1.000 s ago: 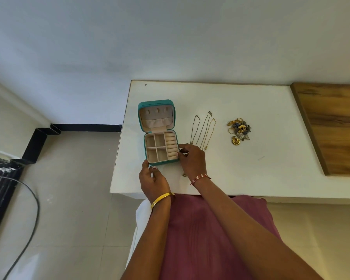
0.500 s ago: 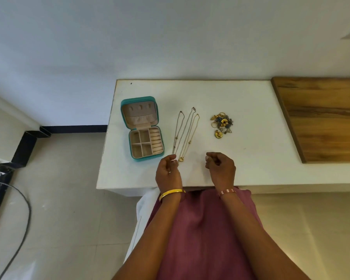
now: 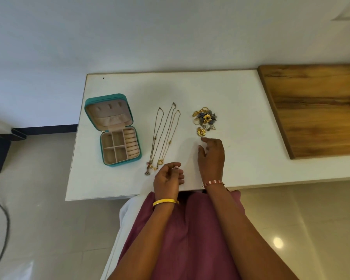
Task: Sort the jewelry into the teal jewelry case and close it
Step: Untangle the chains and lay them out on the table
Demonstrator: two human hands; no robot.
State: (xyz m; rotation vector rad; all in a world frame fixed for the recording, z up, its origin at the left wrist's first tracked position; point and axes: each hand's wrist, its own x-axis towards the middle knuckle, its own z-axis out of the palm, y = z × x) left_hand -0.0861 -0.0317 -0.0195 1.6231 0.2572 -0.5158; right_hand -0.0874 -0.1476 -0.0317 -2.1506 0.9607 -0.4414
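We saw the teal jewelry case (image 3: 113, 129) lying open on the white surface (image 3: 240, 93), well to the left of both hands, its lid laid back and its tray of compartments bare, with nothing sorted into it yet as far as we could tell. Between the case and the hands lay three necklaces (image 3: 164, 136), stretched out side by side, their pendant ends just beyond and to the left of the left hand (image 3: 168, 178). That hand rested near the front edge with its fingers loosely curled; we could not tell whether its grip held anything. To its right, the right hand (image 3: 211, 156) was stretched forward, its grip relaxed and holding nothing, fingertips just short of the pile of rings and earrings (image 3: 204, 119), which sat directly ahead of it. The nearest piece, a round gold earring (image 3: 200, 131), lay just beyond those fingertips. Far to the right of both hands was a wooden board (image 3: 315, 108).

We judged the sorting to be barely begun, with the step in hand a reach for a first small piece. The next move would call for a fine pinch on one item without dragging its tangled neighbours along, then a carry leftward over the necklaces to a compartment.
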